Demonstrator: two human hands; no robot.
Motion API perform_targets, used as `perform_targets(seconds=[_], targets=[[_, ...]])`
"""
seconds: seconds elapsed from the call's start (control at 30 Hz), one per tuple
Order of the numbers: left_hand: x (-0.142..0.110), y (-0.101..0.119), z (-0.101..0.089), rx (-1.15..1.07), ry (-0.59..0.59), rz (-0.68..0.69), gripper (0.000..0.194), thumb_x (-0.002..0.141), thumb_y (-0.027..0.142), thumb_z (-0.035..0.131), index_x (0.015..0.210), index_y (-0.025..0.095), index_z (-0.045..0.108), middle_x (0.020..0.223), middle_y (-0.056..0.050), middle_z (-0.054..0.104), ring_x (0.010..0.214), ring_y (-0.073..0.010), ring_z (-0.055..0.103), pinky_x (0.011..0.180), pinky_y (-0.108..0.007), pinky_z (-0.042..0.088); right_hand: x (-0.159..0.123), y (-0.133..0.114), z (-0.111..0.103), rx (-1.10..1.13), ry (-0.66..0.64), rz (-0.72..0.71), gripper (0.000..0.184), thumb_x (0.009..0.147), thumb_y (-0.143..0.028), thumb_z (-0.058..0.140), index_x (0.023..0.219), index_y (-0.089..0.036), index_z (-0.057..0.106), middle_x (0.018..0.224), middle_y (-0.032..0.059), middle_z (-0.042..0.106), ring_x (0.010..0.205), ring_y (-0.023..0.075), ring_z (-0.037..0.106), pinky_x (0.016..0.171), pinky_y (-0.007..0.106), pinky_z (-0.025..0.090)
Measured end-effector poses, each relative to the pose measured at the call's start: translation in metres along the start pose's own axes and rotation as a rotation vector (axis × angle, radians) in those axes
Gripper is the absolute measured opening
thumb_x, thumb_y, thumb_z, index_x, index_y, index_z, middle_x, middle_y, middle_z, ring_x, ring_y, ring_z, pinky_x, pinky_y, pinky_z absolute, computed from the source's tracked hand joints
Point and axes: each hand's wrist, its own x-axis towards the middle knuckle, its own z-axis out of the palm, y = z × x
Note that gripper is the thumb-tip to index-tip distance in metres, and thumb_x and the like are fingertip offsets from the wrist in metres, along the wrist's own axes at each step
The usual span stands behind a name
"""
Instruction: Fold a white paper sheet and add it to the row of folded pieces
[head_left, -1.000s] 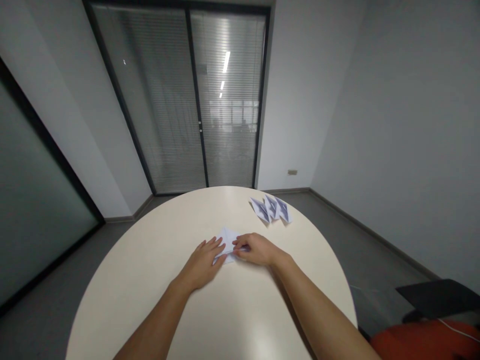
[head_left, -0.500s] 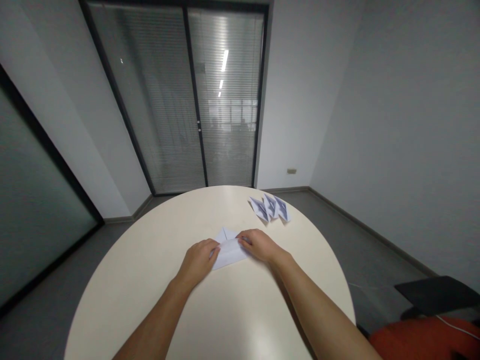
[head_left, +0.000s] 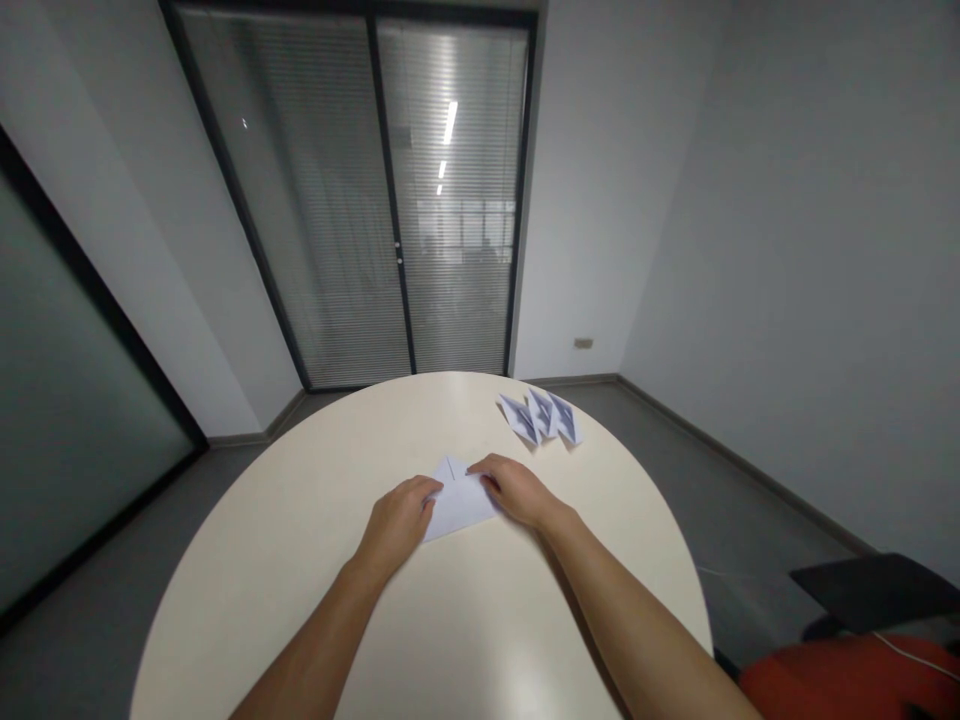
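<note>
Head view: one folded white paper (head_left: 459, 502) is lying flat on the round cream table (head_left: 300, 560), near the middle, between both hands. Its pointed tip is aiming away from the person, toward the glass doors (head_left: 390, 200); its long axis is running roughly left to right, tilted a little, with the broad edge facing the person.

Left hand (head_left: 397, 522) is resting on the paper's left edge, fingers curled and fingertips pressing down on it. Right hand (head_left: 517, 492) is lying on the paper's right side, fingers held together, tips pressing along the upper fold near the point. Neither hand is lifting the sheet.

Three folded paper pieces (head_left: 541, 417) with dark printed faces are sitting fanned side by side, overlapping, at the far right of the table, well apart from the hands. Nothing is lying between them and the paper being pressed.

Off the table at lower right, an orange seat (head_left: 847, 680) and a dark panel (head_left: 877, 590) are showing.
</note>
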Motion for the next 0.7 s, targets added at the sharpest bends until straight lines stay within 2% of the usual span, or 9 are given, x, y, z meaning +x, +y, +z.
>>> perform_targets(seconds=[0.17, 0.33, 0.43, 0.53, 0.7], targets=[[0.002, -0.001, 0.001, 0.044, 0.001, 0.073, 0.046, 0.086, 0.004, 0.048, 0.119, 0.024, 0.073, 0.128, -0.004, 0.070, 0.122, -0.0225, 0.060, 0.112, -0.040, 0.043, 0.000, -0.002, 0.000, 0.021, 0.039, 0.012, 0.039, 0.085, -0.001, 0.053, 0.116, -0.017, 0.072, 0.116, 0.0106, 0.071, 0.108, 0.0219, 0.065, 0.101, 0.035, 0.049], [-0.001, 0.001, 0.000, -0.038, -0.054, 0.153, 0.052, 0.089, 0.004, 0.043, 0.130, 0.027, 0.066, 0.130, -0.002, 0.069, 0.120, -0.0205, 0.060, 0.108, -0.037, 0.046, 0.000, -0.004, -0.003, 0.000, 0.036, 0.058, 0.040, 0.084, 0.001, 0.053, 0.114, -0.017, 0.072, 0.115, 0.0108, 0.070, 0.109, 0.0217, 0.065, 0.100, 0.034, 0.049], [-0.003, 0.005, 0.000, -0.029, -0.059, 0.151, 0.045, 0.093, 0.010, 0.043, 0.129, 0.025, 0.067, 0.128, -0.004, 0.069, 0.120, -0.0215, 0.059, 0.106, -0.037, 0.046, -0.001, -0.003, -0.005, -0.025, 0.057, 0.112, 0.041, 0.083, 0.002, 0.053, 0.113, -0.018, 0.073, 0.116, 0.0102, 0.069, 0.109, 0.0216, 0.065, 0.099, 0.032, 0.048], [-0.004, 0.009, -0.001, 0.008, -0.062, 0.172, 0.036, 0.099, 0.024, 0.046, 0.127, 0.023, 0.069, 0.126, -0.007, 0.069, 0.116, -0.0239, 0.060, 0.105, -0.040, 0.046, -0.001, 0.001, -0.006, -0.063, 0.071, 0.190, 0.042, 0.083, 0.003, 0.052, 0.112, -0.019, 0.073, 0.118, 0.0098, 0.069, 0.109, 0.0217, 0.065, 0.096, 0.030, 0.048], [-0.008, 0.011, 0.001, 0.038, -0.068, 0.227, 0.036, 0.100, 0.033, 0.049, 0.131, 0.025, 0.066, 0.130, -0.009, 0.064, 0.121, -0.0258, 0.056, 0.109, -0.045, 0.042, 0.001, -0.001, -0.011, -0.225, 0.091, 0.320, 0.041, 0.085, -0.001, 0.053, 0.115, -0.018, 0.074, 0.121, 0.0111, 0.068, 0.112, 0.0252, 0.062, 0.096, 0.033, 0.046]])
